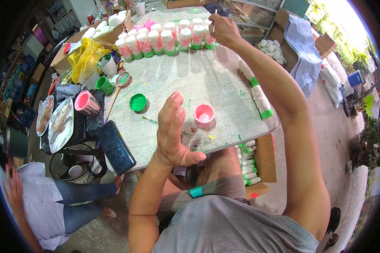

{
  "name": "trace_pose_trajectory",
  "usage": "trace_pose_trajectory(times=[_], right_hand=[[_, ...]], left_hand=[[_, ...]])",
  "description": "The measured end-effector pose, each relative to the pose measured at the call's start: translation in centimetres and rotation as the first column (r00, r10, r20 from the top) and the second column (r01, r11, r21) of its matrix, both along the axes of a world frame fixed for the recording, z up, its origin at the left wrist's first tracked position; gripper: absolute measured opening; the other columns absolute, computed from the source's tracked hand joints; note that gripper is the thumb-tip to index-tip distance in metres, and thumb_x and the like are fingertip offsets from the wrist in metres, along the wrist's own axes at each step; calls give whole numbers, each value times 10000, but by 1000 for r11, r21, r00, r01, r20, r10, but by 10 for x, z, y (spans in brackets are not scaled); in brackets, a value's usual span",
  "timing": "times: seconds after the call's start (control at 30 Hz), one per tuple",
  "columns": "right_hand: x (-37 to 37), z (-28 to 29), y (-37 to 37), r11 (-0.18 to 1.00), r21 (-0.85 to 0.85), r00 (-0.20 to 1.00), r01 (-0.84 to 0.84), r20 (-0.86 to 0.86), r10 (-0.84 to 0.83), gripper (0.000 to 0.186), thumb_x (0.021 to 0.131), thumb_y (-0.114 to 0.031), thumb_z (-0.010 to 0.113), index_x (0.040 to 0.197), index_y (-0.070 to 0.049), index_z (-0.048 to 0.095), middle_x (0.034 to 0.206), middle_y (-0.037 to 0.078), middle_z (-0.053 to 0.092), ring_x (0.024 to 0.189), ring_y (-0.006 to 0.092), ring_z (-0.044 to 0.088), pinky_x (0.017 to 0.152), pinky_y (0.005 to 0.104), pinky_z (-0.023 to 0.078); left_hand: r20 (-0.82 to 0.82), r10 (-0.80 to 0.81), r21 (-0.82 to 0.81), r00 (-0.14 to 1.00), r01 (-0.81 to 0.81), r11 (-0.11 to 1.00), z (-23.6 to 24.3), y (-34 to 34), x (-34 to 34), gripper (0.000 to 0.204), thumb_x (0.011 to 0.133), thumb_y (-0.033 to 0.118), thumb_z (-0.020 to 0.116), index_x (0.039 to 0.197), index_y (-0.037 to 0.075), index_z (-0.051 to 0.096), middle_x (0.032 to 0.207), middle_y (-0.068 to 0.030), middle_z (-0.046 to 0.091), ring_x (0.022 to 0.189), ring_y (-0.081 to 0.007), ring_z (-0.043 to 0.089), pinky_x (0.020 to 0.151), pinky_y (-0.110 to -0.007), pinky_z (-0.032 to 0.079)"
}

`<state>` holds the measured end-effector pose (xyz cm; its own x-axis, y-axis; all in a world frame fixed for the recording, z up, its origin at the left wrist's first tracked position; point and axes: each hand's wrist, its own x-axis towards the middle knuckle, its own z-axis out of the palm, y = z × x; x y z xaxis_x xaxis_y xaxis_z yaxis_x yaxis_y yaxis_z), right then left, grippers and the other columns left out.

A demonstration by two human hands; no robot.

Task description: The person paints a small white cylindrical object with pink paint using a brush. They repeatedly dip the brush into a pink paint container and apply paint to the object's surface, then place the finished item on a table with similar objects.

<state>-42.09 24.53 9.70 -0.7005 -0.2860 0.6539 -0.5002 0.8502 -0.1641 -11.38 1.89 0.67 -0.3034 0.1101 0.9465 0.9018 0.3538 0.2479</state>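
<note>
My left hand [172, 130] is raised over the near edge of the table, fingers stretched up and thumb out, holding nothing. My right arm reaches to the far side, where the right hand [224, 30] is closed in a pinch. A thin pale stick shows at its fingertips, too small to name. Just beside that hand stand rows of white candles [185, 39] with pink-painted sides and green bases. Between my arms sits a small pink paint cup [204, 116]. Left of it are a green paint lid [137, 102] and a thin paintbrush [150, 120].
A black phone [116, 147] lies at the table's left edge. Beside it are a pink paint can [87, 103], a green cup [104, 85] and a yellow bag [86, 59]. White-and-green candles [261, 101] lie at the right edge. A box [266, 164] of candles stands below. Another person [42, 198] stands left.
</note>
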Motion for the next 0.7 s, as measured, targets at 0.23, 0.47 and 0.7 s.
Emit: trace_pose_trajectory(times=[0.23, 0.47, 0.7], right_hand=[[6, 3, 0, 999, 37, 999, -31, -26, 32, 348, 924, -221, 655, 1175, 15, 705, 1030, 235, 765, 954, 401, 749, 899, 482, 576], [11, 8, 5, 997, 53, 998, -53, -33, 54, 337, 955, -254, 652, 1166, 2, 704, 1012, 221, 762, 951, 405, 741, 885, 486, 573], [74, 41, 69, 979, 178, 992, 101, 51, -112, 305, 1003, -283, 656, 1189, -43, 689, 1032, 220, 746, 984, 430, 717, 864, 498, 557]], left_hand=[[8, 44, -55, 999, -44, 998, 0, -4, 1, 986, 925, 760, 594, 1537, 3, 438, 1518, -301, 472, 1375, -496, 504, 1135, -592, 421], [19, 42, -62, 999, -40, 997, 2, -4, 1, 978, 926, 767, 584, 1539, 17, 445, 1524, -298, 465, 1373, -490, 505, 1133, -589, 421], [25, 49, -7, 998, -48, 999, -5, -6, 4, 978, 921, 776, 586, 1533, 25, 453, 1508, -306, 478, 1371, -480, 505, 1128, -586, 428]])
